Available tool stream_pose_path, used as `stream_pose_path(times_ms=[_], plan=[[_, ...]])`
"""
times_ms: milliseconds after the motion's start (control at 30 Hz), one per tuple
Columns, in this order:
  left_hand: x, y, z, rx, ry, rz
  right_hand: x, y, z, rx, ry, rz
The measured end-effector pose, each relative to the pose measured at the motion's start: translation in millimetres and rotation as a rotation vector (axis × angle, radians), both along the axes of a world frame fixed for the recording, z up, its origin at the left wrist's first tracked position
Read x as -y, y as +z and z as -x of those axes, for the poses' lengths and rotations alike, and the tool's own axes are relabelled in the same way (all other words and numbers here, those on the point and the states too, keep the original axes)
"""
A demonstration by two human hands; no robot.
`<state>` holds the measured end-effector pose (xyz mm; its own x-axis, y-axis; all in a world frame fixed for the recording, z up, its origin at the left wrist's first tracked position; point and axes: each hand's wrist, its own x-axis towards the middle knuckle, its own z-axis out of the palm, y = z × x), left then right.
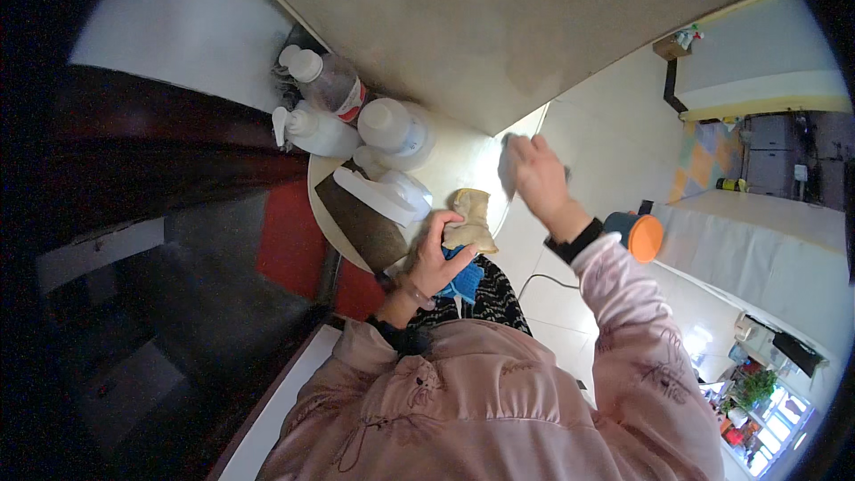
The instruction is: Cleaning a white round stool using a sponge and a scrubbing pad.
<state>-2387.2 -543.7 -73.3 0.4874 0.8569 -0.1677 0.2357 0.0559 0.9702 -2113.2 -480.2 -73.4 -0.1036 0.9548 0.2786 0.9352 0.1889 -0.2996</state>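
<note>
My left hand curls around the lower part of a beige cloth pad with yellow edging; its exact kind is unclear. Below the palm, against the same hand, hangs a blue textured cloth. Motion blurs my right hand, which is closed above the outer edge of a pale round table. A dark grey object shows beside its fingers, mostly hidden and too blurred to name. On the table left of my hands lies a white trigger spray bottle over a brown mat.
A white capped bottle, a white pump bottle and a clear plastic bottle crowd the table's back left. A large beige panel rises behind. On the right stands an orange-lidded container; a cable crosses the tiled floor.
</note>
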Motion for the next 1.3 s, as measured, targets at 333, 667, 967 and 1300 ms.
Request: stream_pose_path(times_ms=[333,667,967,1300], plan=[[-1.5,-2.6,-0.1,0.023,-0.031,-0.049,-6.8,-2.2,33.0,0.122,-0.056,-0.099],[-11.5,-5.4,14.7,0.008,-0.036,-0.100,-2.4,-0.5,39.4,0.078,-0.207,-0.071],[-15.7,-8.3,21.1,-0.068,-0.132,-0.066,5.7,-6.7,49.4,0.030,-0.292,-0.018],[-7.5,-6.6,3.4,0.051,-0.087,-0.034,-10.9,10.6,21.7,0.211,-0.162,-0.004]])
